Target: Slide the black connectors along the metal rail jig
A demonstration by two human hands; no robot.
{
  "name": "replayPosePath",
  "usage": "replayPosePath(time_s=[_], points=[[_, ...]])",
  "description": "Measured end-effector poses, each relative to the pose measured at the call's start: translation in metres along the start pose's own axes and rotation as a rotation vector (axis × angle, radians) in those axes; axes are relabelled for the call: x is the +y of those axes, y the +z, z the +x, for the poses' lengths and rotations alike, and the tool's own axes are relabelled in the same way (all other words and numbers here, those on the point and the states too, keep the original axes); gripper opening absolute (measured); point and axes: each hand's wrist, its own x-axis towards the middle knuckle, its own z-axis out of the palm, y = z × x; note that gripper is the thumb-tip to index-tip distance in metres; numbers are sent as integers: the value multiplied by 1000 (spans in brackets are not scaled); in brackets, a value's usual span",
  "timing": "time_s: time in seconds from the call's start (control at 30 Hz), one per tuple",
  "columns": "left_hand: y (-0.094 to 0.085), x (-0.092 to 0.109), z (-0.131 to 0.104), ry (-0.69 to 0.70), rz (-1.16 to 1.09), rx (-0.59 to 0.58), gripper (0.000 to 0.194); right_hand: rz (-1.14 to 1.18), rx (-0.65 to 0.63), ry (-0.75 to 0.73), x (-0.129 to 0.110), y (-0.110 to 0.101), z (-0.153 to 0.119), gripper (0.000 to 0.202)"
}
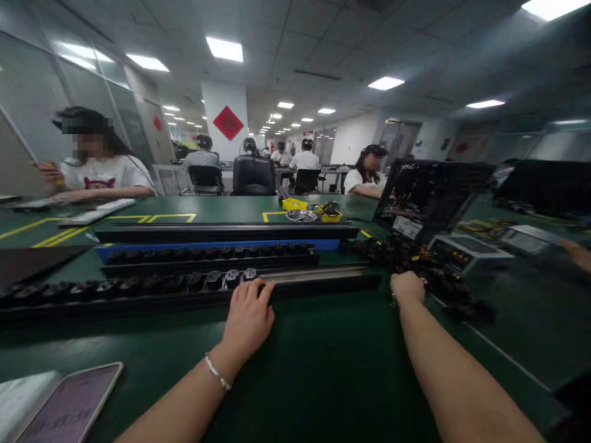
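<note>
My left hand (249, 314) reaches to the front black rail (323, 284), its fingertips at the right end of a row of small dark parts (152, 284). Whether those fingers grip a part cannot be made out. At the right, my right hand (407, 288) is curled beside a heap of dark parts (415, 255); its fingertips are hidden. Behind the front rail lie a second row of parts (221, 252), a blue strip (329, 244) and another long black rail (221, 234).
A phone (74, 403) lies at the lower left. Yellow trays (294, 204) and a round metal dish (301, 215) stand beyond the rails. An upright dark panel (429, 197) and a grey device (471, 251) are at the right. Several people sit around; another person's hand (577, 253) shows at the right edge.
</note>
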Motion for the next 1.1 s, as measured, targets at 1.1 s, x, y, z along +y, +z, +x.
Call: replayPosePath(time_s=[1.1], points=[[-6,11,-6,-84,113,-32,51,104,50,-1143,-34,21,-163,38]])
